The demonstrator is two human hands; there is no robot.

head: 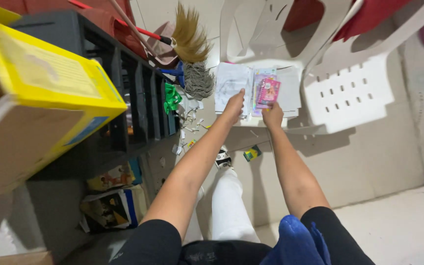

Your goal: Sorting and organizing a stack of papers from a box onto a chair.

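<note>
Head view looks steeply down at a white plastic chair, my landmark, with papers stacked on its seat. On that seat my left hand presses flat, fingers together, on a white sheet, while my right hand pinches the lower edge of a pink booklet just beside it. Both look light, thin and floppy (easy to crease), so I judge an edge pinch best. Left of the chair lean a broom and a mop.
</note>
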